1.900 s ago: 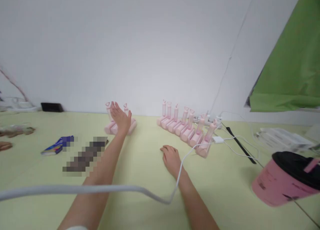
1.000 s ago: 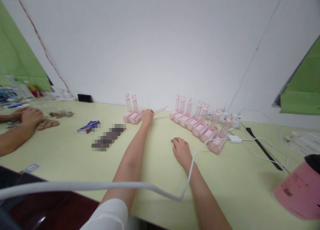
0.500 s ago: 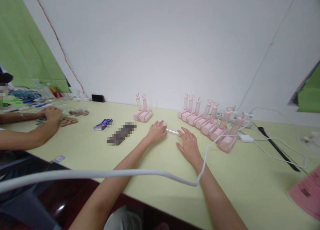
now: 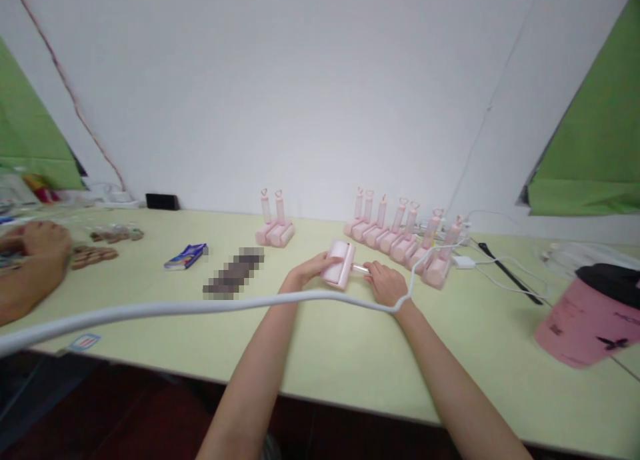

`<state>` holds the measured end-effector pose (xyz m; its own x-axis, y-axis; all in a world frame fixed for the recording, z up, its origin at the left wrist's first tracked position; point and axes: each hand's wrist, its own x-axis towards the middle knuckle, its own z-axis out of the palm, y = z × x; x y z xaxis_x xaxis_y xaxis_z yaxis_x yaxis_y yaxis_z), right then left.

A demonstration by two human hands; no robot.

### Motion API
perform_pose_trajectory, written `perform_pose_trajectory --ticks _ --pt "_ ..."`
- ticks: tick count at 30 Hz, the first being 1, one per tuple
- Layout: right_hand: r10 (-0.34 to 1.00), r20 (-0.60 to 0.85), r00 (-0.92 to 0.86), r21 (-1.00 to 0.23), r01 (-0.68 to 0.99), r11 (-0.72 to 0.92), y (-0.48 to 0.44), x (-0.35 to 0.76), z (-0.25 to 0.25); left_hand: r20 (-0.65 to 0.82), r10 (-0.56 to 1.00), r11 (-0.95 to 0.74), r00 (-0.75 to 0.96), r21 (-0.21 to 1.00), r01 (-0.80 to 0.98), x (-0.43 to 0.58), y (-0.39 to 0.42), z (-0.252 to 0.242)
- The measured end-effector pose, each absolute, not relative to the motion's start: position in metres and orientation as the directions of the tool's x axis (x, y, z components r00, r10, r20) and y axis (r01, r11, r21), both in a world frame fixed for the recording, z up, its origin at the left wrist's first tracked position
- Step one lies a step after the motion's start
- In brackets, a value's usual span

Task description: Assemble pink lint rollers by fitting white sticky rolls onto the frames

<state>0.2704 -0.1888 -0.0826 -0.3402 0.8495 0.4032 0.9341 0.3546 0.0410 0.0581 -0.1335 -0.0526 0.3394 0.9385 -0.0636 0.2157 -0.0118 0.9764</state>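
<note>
A pink lint roller (image 4: 342, 273) with a white roll and a clear handle lies between my hands, low over the table. My left hand (image 4: 311, 269) grips its head from the left, with the thumb over the roll. Around the end of the handle, my right hand (image 4: 387, 284) is closed, hiding the handle's tip. Just beyond my right hand stands a row of several similar pink lint rollers (image 4: 395, 240), handles upright. Two more lint rollers (image 4: 275, 232) stand to the left, near the wall.
A white cable (image 4: 210, 305) crosses the view in front of my forearms. On the left are a blue packet (image 4: 186, 257), a blurred-out dark object (image 4: 235, 273) and another person's hand (image 4: 47, 247) by brown pieces. A pink cup (image 4: 583, 320) and a black strip (image 4: 507, 273) are at right.
My right hand has closed around the handle, where its fingers were spread before. The roller head has been turned so its white roll shows. The view has swung to the right.
</note>
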Motion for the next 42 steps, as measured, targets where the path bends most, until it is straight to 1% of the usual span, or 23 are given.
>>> perform_pose_trajectory --ticks 2,3,5,8,10,11,13,14,15,16,17,20,23,27,30,32,34,36,37,38,39,40,42 --pt "0.852 0.427 -0.304 0.018 0.944 0.328 -0.189 0.271 -0.082 0.023 0.946 -0.059 0.324 0.993 0.101 0.065 -0.137 -0.056" --pt "0.852 0.435 -0.291 0.001 0.946 0.323 -0.189 0.27 -0.082 0.062 0.953 -0.089 0.298 0.993 0.076 0.069 -0.137 -0.058" --pt "0.85 0.443 -0.286 -0.019 0.945 0.328 -0.189 0.271 -0.083 0.108 0.966 -0.133 0.237 0.987 0.092 0.072 -0.135 -0.062" --pt "0.849 0.436 -0.299 -0.025 0.939 0.344 -0.186 0.274 -0.087 0.118 0.981 -0.144 0.151 0.974 0.173 0.063 -0.124 -0.067" --pt "0.856 0.434 -0.281 -0.044 0.942 0.332 -0.183 0.279 -0.091 0.149 0.989 -0.144 -0.002 0.957 0.253 0.049 -0.115 -0.069" --pt "0.86 0.437 -0.265 -0.06 0.945 0.322 -0.181 0.282 -0.092 0.181 0.975 -0.134 -0.129 0.943 0.304 0.04 -0.111 -0.069" --pt "0.867 0.446 -0.221 -0.1 0.951 0.293 -0.177 0.287 -0.095 0.255 0.871 -0.057 -0.419 0.901 0.43 0.021 -0.106 -0.067" --pt "0.869 0.452 -0.2 -0.122 0.952 0.282 -0.176 0.289 -0.096 0.264 0.837 -0.024 -0.479 0.892 0.451 0.012 -0.105 -0.065" --pt "0.871 0.457 -0.183 -0.142 0.951 0.274 -0.174 0.29 -0.097 0.267 0.823 -0.002 -0.502 0.885 0.466 0.005 -0.106 -0.063" --pt "0.871 0.46 -0.17 -0.159 0.95 0.27 -0.173 0.291 -0.098 0.276 0.808 0.035 -0.52 0.859 0.51 0.0 -0.108 -0.061" --pt "0.871 0.462 -0.167 -0.171 0.947 0.272 -0.172 0.291 -0.098 0.312 0.791 0.08 -0.525 0.799 0.596 -0.004 -0.111 -0.059" --pt "0.867 0.466 -0.177 -0.18 0.94 0.289 -0.171 0.291 -0.1 0.476 0.74 0.171 -0.475 0.55 0.817 -0.004 -0.125 -0.055" --pt "0.869 0.469 -0.16 -0.186 0.943 0.274 -0.171 0.291 -0.103 0.563 0.721 0.224 -0.404 0.362 0.905 0.001 -0.134 -0.058" --pt "0.88 0.448 -0.156 -0.165 0.953 0.253 -0.172 0.292 -0.102 0.573 0.736 0.266 -0.361 0.246 0.932 -0.001 -0.132 -0.073" --pt "0.887 0.42 -0.191 -0.12 0.957 0.263 -0.175 0.29 -0.099 0.613 0.728 0.217 -0.307 0.219 0.951 -0.004 -0.129 -0.079" --pt "0.885 0.408 -0.224 -0.091 0.955 0.283 -0.178 0.288 -0.096 0.658 0.698 0.164 -0.282 0.236 0.958 -0.001 -0.129 -0.077" --pt "0.878 0.408 -0.251 -0.07 0.95 0.305 -0.18 0.285 -0.093 0.699 0.67 0.06 -0.25 0.284 0.957 0.01 -0.131 -0.07" --pt "0.863 0.422 -0.277 -0.051 0.943 0.327 -0.182 0.282 -0.091 0.698 0.692 -0.133 -0.182 0.371 0.919 0.029 -0.131 -0.063" --pt "0.856 0.427 -0.29 -0.041 0.94 0.339 -0.183 0.281 -0.09 0.665 0.735 -0.245 -0.132 0.442 0.863 0.04 -0.131 -0.06" --pt "0.851 0.43 -0.302 -0.031 0.937 0.348 -0.184 0.279 -0.089 0.606 0.79 -0.329 -0.096 0.551 0.767 0.051 -0.13 -0.059" --pt "0.848 0.43 -0.31 -0.022 0.935 0.353 -0.185 0.278 -0.087 0.51 0.856 -0.35 -0.081 0.688 0.636 0.061 -0.129 -0.06" --pt "0.846 0.428 -0.318 -0.013 0.934 0.357 -0.186 0.277 -0.085 0.391 0.92 -0.326 -0.022 0.796 0.51 0.069 -0.128 -0.061" --pt "0.844 0.428 -0.323 -0.002 0.934 0.358 -0.19 0.276 -0.081 0.169 0.972 -0.215 0.165 0.924 0.317 0.08 -0.126 -0.066"
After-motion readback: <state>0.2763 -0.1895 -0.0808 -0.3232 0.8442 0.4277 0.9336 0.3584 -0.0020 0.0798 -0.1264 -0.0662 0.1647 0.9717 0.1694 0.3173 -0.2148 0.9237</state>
